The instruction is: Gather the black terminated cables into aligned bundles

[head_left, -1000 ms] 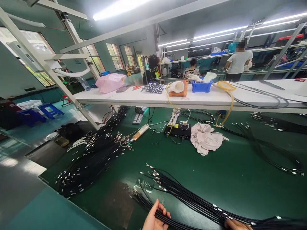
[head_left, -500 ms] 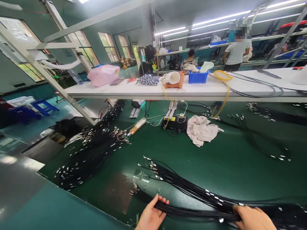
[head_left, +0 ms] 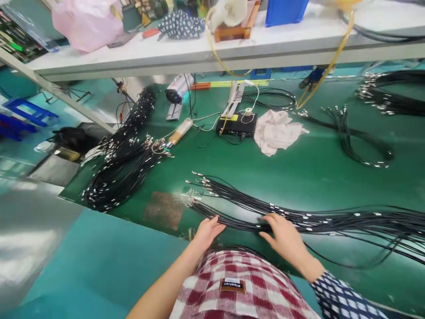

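A bundle of thin black cables (head_left: pixel 239 223) with small metal ends and white labels lies near the front of the green table. My left hand (head_left: pixel 208 230) is closed round this bundle, close to its tips. Farther right, my right hand (head_left: pixel 283 241) has its thumb and fingers apart over the same cables; it does not grip them. Just behind lies a second black cable bundle (head_left: pixel 244 199), running almost alongside and merging with the first toward the right. The undersides of both hands are hidden.
Looped black cables (head_left: pixel 116 186) are heaped at the table's left. A black box (head_left: pixel 236 126) with wires and a crumpled pale cloth (head_left: pixel 277 130) stand at the back, below a white shelf (head_left: pixel 139 62). Another cable loop (head_left: pixel 361 141) lies at right. The green table (head_left: pixel 318 177) has its edge before me.
The view has tilted down. My right hand has moved left along the cables and its fingers have opened. My left hand stays near the bundle's tips.
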{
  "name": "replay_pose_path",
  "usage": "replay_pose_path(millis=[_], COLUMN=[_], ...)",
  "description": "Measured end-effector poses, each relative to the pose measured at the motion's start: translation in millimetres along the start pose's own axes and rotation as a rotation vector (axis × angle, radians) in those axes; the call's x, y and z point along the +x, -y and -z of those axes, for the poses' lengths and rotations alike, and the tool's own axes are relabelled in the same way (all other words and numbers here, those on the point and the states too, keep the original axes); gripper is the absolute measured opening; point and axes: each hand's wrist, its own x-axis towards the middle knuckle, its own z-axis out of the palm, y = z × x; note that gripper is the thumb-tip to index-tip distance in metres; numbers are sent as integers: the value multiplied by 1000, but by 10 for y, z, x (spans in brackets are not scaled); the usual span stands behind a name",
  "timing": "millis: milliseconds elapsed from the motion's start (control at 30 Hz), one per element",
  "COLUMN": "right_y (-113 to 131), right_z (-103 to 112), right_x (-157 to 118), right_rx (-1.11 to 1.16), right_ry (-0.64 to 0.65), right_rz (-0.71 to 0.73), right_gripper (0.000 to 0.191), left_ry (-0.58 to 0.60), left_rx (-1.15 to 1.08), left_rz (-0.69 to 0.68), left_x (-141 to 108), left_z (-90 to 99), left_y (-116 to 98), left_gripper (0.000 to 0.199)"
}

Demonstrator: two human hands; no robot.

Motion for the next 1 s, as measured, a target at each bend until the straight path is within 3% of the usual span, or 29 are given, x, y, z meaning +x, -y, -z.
replay_pose_path(millis=[67,167,300,500,633,733,833,1000], right_y=[258,422,358,331,579,792,903,876], right_z=[-112,-266,-313,-281,-137,5,95,136], right_x=[177,365,416,359,419,485,500,400], right_rx=[110,210,297,331,468,646,783,891], right_ry=[14,91,92,79,29,129,218,147], right_rz=[104,218,236,214,233,220,176,85], right_gripper=[41,37,17,28,39,28,32,29], left_ry=[-22,-66,-122,-179,-94,-10,44,106], left_rx=[20,25,37,123,283,491,636,440], left_rz=[-23,-28,-72,-183,-338,-523,-591,-606], left_x=[-24,-86,-173,-271,-441,-607,-738,-813], left_z=[-51,-139,-190,-234,-326,-410,-476,-523], left_y=[6,-9,-55,-98,-132,-195,-299,-492], left_gripper=[16,15,20,30,33,27,27,39])
